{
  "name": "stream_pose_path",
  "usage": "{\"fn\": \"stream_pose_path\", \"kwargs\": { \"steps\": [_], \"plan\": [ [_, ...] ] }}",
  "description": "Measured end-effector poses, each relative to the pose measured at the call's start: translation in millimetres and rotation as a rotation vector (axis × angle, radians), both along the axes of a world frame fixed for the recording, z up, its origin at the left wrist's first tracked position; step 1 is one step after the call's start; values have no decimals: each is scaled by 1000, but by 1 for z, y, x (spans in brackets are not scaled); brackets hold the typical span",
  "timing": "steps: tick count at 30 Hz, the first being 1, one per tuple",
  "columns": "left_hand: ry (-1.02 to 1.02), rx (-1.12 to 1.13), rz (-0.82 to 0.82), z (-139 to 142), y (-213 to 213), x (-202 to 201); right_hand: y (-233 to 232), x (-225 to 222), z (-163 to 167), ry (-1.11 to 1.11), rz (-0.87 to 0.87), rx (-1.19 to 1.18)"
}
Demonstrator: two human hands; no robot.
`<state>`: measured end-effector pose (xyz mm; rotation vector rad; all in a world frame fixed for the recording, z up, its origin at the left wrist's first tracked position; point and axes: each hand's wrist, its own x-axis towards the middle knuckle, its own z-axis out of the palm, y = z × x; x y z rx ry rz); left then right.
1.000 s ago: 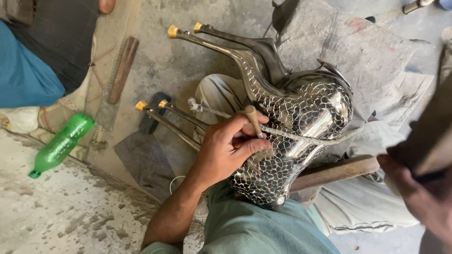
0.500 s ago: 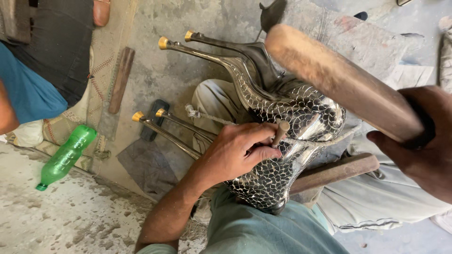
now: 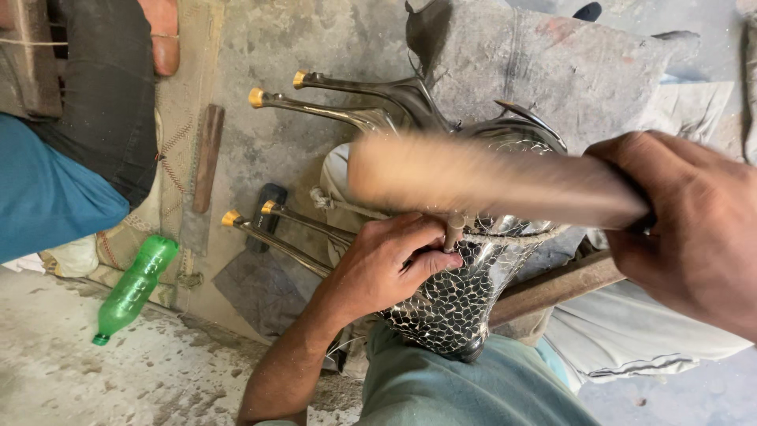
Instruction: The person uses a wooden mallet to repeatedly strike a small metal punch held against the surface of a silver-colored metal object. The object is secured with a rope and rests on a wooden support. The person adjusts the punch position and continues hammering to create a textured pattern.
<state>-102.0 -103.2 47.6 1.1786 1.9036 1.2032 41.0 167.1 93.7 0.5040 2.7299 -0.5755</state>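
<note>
A shiny metal animal figure (image 3: 453, 304) with a scale pattern lies across my lap, its thin legs with brass tips (image 3: 307, 114) pointing left. My left hand (image 3: 386, 264) rests on the figure's body and pinches a small punch (image 3: 454, 230) upright against it. My right hand (image 3: 686, 225) grips a thick wooden mallet (image 3: 481, 177), blurred with motion, whose head is right above the punch.
A green plastic bottle (image 3: 134, 288) lies on the dusty floor at left. Another person in blue and dark clothes (image 3: 71, 158) sits at the upper left. A wooden stick (image 3: 206, 158) lies on the mat, and a wooden bar (image 3: 560, 285) runs under the figure.
My right hand has swung the mallet in from the right and down onto the punch. My left hand has kept the punch on the figure.
</note>
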Motion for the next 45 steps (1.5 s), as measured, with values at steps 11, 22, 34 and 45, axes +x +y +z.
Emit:
{"fn": "stream_pose_path", "kwargs": {
  "steps": [11, 22, 34, 45],
  "plan": [
    [20, 10, -24, -4, 2, -3, -4, -11, 13, 26, -34, -22],
    [-65, -42, -25, -8, 0, -3, -9, -11, 10, -65, -355, -240],
    [-131, -17, -42, -8, 2, -6, -11, -12, 8, 60, -275, -291],
    [-102, 10, -40, -12, -2, -6, -18, -26, 29, 136, 59, 193]
  ]
}}
